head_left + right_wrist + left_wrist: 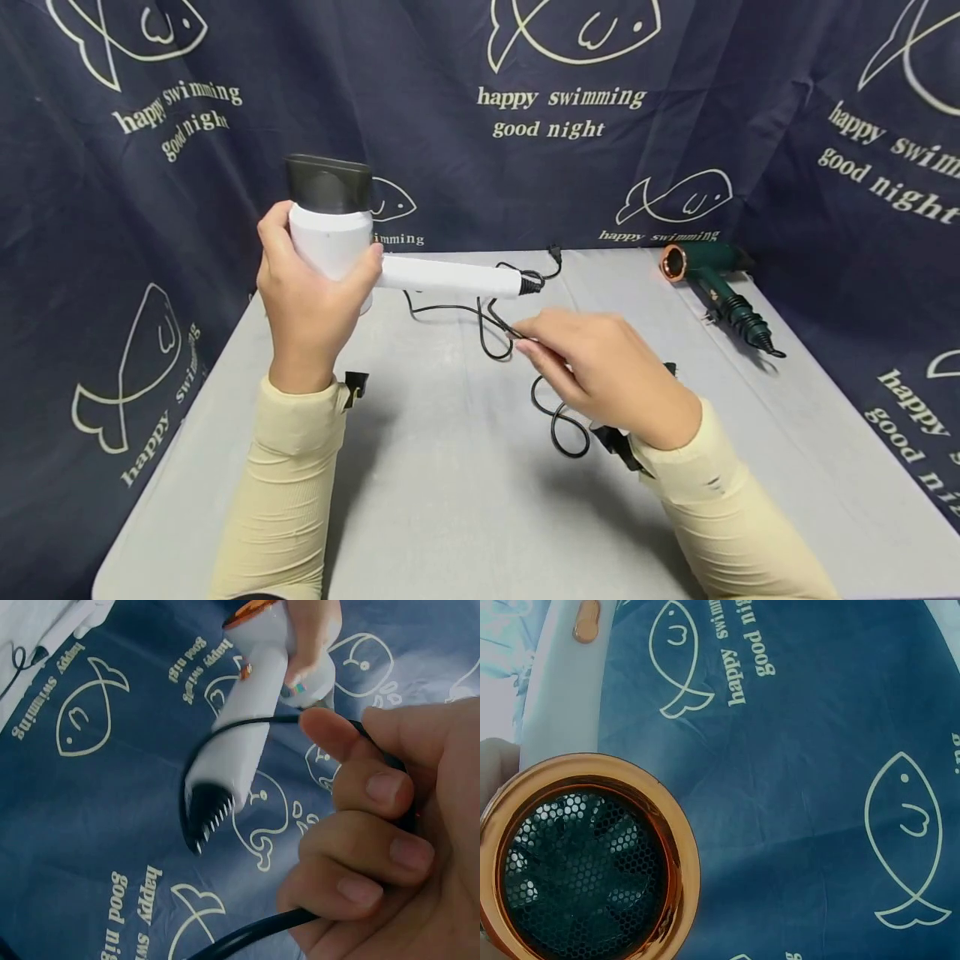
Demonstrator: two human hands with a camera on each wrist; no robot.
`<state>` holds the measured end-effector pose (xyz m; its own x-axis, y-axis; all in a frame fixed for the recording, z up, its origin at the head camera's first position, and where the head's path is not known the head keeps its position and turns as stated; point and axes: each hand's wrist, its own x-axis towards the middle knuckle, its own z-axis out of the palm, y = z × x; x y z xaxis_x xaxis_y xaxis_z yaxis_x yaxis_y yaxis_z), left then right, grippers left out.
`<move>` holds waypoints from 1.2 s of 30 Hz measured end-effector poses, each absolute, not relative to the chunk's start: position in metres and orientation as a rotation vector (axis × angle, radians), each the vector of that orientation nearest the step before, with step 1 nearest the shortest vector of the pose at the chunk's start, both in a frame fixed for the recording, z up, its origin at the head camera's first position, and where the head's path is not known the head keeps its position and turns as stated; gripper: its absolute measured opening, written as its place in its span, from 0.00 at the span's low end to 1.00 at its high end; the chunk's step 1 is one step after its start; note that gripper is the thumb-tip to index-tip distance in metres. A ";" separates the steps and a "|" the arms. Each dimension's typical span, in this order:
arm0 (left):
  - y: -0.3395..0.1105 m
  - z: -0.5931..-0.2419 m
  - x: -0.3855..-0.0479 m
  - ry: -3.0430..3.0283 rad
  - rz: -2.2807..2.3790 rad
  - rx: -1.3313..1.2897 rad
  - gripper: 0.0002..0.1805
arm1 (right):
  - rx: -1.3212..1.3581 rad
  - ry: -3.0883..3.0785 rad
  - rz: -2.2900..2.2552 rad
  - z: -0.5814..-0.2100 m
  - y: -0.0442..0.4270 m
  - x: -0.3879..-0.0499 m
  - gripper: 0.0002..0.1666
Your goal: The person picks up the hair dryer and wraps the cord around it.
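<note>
In the head view my left hand (pixel 307 308) grips the body of a white hair dryer (pixel 333 242) held above the table. Its black nozzle (pixel 330 185) points up, and the handle (pixel 450 277) extends to the right. The left wrist view shows its copper-rimmed intake grille (pixel 585 862) up close. My right hand (pixel 607 375) pinches the black cord (pixel 517 333) below the handle's end. Seen from the right wrist, the cord (pixel 259 928) runs through the curled fingers (pixel 367 847). Loops of it hang beneath the handle and below the right hand.
A dark green hair dryer (pixel 712 279) with a copper ring lies at the table's (pixel 450 500) back right, its cord wound around the handle. The plug (pixel 555 252) is near the back edge. Dark blue fish-print cloth (pixel 562 183) encloses the back and sides.
</note>
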<state>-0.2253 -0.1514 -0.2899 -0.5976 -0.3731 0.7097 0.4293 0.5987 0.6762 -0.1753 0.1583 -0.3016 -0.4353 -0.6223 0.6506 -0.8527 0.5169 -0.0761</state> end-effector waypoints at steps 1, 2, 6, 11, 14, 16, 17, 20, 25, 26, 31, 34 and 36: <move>-0.152 -0.290 -0.225 -1.926 -1.102 -0.043 0.42 | 1.194 -2.173 0.542 -0.300 0.160 -0.176 0.09; -0.152 -0.290 -0.225 -1.939 -1.097 -0.044 0.42 | 1.191 -2.144 0.543 -0.299 0.161 -0.177 0.10; -0.153 -0.291 -0.224 -1.982 -1.086 -0.061 0.41 | 1.159 -2.048 0.567 -0.294 0.168 -0.180 0.14; -0.153 -0.291 -0.225 -2.007 -1.112 -0.131 0.40 | 1.106 -2.000 0.656 -0.290 0.176 -0.184 0.17; -0.153 -0.292 -0.224 -2.013 -1.138 -0.171 0.40 | 1.078 -1.970 0.708 -0.289 0.178 -0.187 0.18; -0.153 -0.291 -0.223 -2.017 -1.150 -0.186 0.40 | 1.062 -1.948 0.741 -0.289 0.178 -0.189 0.18; -0.153 -0.290 -0.222 -2.019 -1.157 -0.191 0.40 | 1.055 -1.937 0.759 -0.290 0.178 -0.190 0.18; -0.153 -0.289 -0.219 -2.024 -1.192 -0.213 0.40 | 1.037 -1.919 0.818 -0.291 0.179 -0.193 0.18; -0.151 -0.287 -0.215 -2.011 -1.257 -0.265 0.39 | 1.010 -1.925 0.881 -0.295 0.181 -0.200 0.12; -0.151 -0.286 -0.214 -2.008 -1.269 -0.275 0.40 | 1.005 -1.934 0.881 -0.295 0.182 -0.201 0.11; -0.149 -0.285 -0.212 -1.998 -1.333 -0.326 0.40 | 0.998 -1.995 0.916 -0.300 0.183 -0.205 0.10; -0.149 -0.285 -0.211 -2.002 -1.342 -0.337 0.40 | 1.017 -2.044 0.958 -0.303 0.182 -0.206 0.13; -0.148 -0.285 -0.210 -2.003 -1.342 -0.335 0.40 | 1.038 -2.067 0.988 -0.305 0.179 -0.207 0.15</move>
